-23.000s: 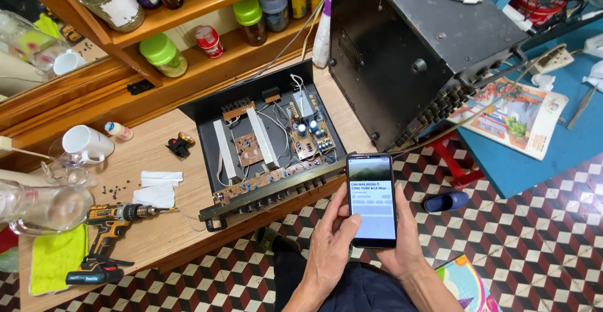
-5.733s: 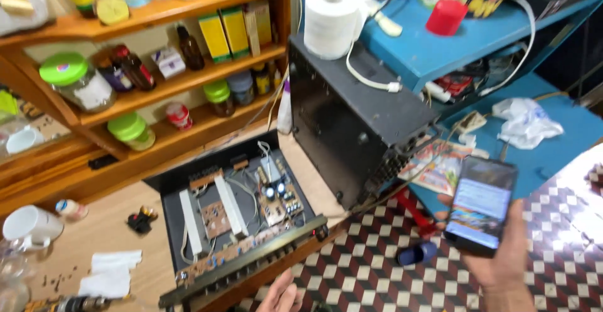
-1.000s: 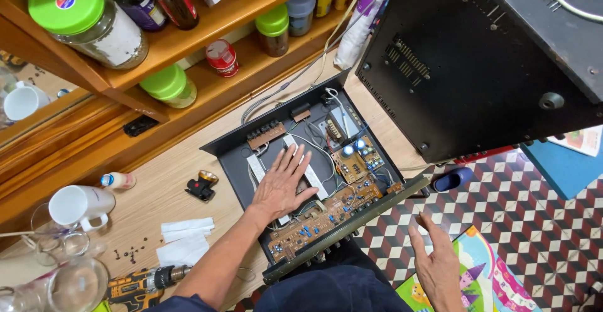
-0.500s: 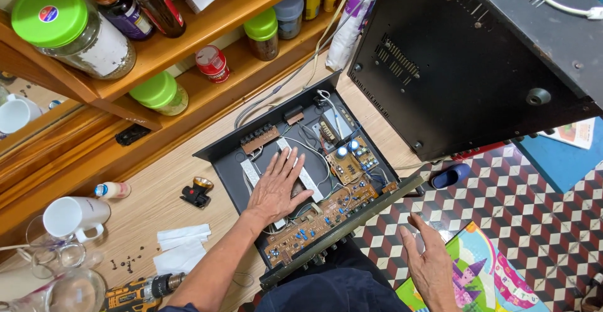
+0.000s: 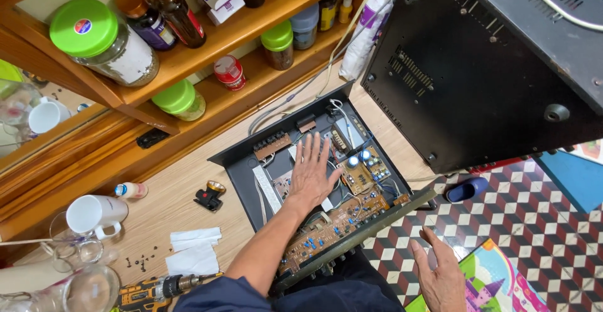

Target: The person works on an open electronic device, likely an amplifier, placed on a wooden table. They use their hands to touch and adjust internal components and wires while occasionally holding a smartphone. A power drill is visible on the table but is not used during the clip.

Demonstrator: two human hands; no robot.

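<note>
An opened black electronics chassis (image 5: 239, 161) lies on the wooden bench, its brown circuit boards (image 5: 352, 208) and wiring exposed. My left hand (image 5: 312, 174) rests flat on the boards in the middle of the chassis, fingers spread, holding nothing. My right hand (image 5: 440, 274) hovers below the chassis's front edge over the tiled floor, fingers apart and empty. The front panel edge (image 5: 358, 240) of the chassis faces me.
A large black metal cover (image 5: 490, 79) stands at the right. Wooden shelves (image 5: 207, 48) hold jars and bottles. On the bench are a white mug (image 5: 94, 214), paper pieces (image 5: 191, 255), small screws (image 5: 141, 263), a cordless drill (image 5: 160, 290) and a small black clamp (image 5: 210, 196).
The view has shifted slightly. My left hand stays flat on the boards; my right hand has stayed low over the floor. Long before, both hands held a phone.
</note>
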